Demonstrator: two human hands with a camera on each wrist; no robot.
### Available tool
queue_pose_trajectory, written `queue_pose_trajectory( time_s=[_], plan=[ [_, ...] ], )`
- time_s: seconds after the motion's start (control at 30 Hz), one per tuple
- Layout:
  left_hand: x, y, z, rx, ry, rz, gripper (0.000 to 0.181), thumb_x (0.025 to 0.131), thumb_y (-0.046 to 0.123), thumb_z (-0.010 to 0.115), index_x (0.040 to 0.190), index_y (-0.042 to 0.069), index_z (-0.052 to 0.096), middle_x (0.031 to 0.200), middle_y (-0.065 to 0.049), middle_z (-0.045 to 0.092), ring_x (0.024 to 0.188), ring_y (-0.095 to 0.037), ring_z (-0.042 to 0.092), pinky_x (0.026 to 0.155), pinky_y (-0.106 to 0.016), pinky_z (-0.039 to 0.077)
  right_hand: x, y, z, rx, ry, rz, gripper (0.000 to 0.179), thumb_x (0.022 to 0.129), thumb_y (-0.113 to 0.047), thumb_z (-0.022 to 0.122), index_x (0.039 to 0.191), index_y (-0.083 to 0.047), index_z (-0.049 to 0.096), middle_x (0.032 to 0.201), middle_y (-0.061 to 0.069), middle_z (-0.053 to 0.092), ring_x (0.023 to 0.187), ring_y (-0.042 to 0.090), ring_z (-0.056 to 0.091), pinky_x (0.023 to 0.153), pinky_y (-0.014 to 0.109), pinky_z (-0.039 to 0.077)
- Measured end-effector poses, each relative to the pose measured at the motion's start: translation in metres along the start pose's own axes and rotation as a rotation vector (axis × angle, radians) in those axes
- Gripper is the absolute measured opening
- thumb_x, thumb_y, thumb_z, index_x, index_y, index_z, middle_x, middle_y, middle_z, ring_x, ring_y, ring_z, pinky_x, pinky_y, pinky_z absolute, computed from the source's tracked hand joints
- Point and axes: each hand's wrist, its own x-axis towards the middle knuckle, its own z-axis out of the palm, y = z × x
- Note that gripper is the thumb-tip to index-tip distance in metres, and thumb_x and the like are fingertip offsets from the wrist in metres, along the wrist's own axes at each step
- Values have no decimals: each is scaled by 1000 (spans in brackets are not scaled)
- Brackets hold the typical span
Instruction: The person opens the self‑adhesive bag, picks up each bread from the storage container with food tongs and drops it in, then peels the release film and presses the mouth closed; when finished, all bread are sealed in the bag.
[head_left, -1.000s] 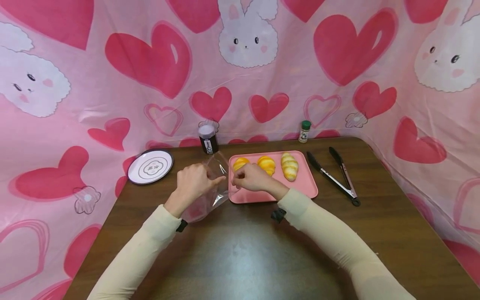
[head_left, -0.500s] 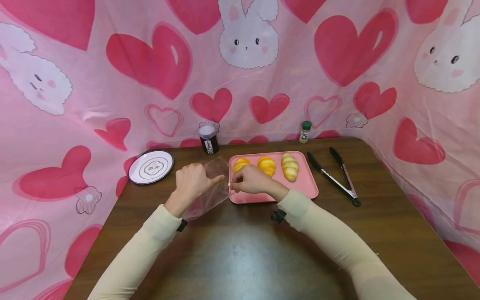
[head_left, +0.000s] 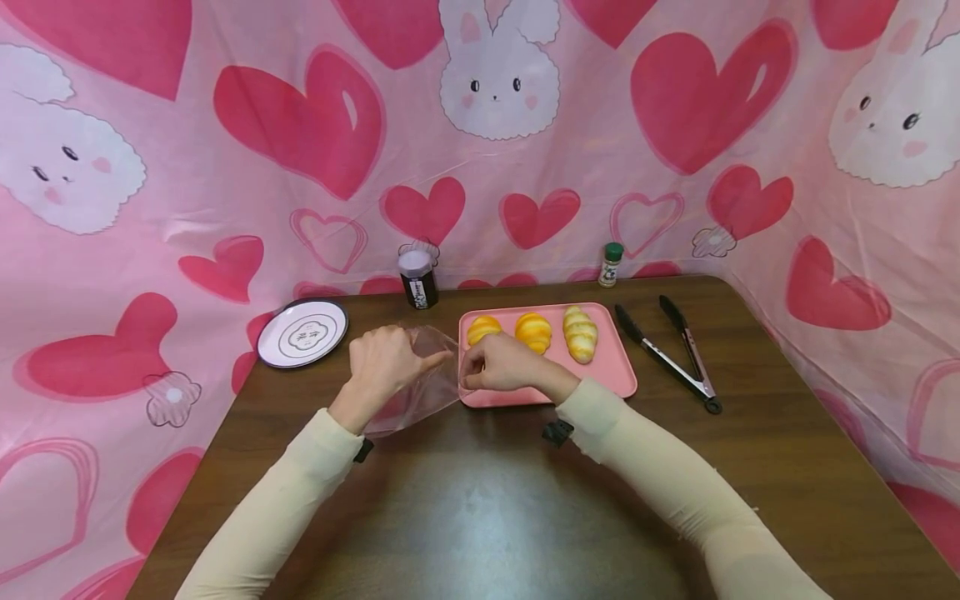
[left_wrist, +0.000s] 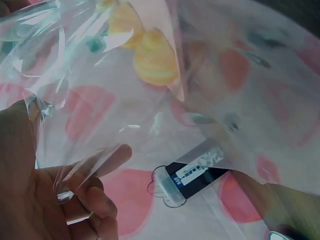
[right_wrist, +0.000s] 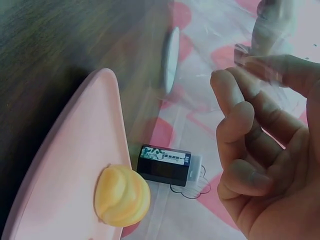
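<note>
A clear plastic bag (head_left: 422,397) is stretched between my two hands over the table, left of the pink tray (head_left: 613,368). My left hand (head_left: 381,363) holds one side of it, thumb pointing right; in the left wrist view, film (left_wrist: 145,112) runs over the fingers. My right hand (head_left: 501,362) pinches the bag's other edge between thumb and finger, above the tray's left end. On the tray lie two rounded yellow-orange bread rolls, the left roll (head_left: 482,327) and the middle roll (head_left: 533,331), plus a paler croissant-shaped roll (head_left: 580,335). My right hand partly covers the left roll.
A dark jar with a pale lid (head_left: 417,282) stands behind the bag. A white plate (head_left: 303,333) lies at the back left. Spread tongs (head_left: 677,368) lie right of the tray, with a green-capped shaker (head_left: 610,266) behind. A pink heart-printed curtain (head_left: 480,158) surrounds the table.
The bag's film has shifted and its upper part has sunk lower between the hands. Both hands keep their places, with only slight finger movement on the right.
</note>
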Motion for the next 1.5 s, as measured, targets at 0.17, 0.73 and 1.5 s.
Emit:
queue_pose_trajectory(
  time_s=[0.17,0.73,1.5],
  plan=[
    [-1,1,1,-25,-21,56,67,72,81,64,61,14,60,61,-6,56,61,-27,58,48,-41,46,1,1,-1,46,39,66,21,95,-29,66,83,-16,78,69,-8,69,64,10,55,58,22,46],
    [1,-6,2,-248,-132,456,45,87,11,73,131,13,63,113,-10,66,92,-24,67,79,-45,58,2,20,-6,190,66,251,26,100,-24,55,93,-13,77,77,-2,73,67,15,58,63,25,51],
    [2,-4,5,-172,-136,447,67,83,40,78,139,10,58,120,-13,66,91,-26,69,82,-46,58,2,26,-6,306,78,286,27,102,-20,54,94,-8,77,80,4,75,81,34,68,58,23,50]
  ],
)
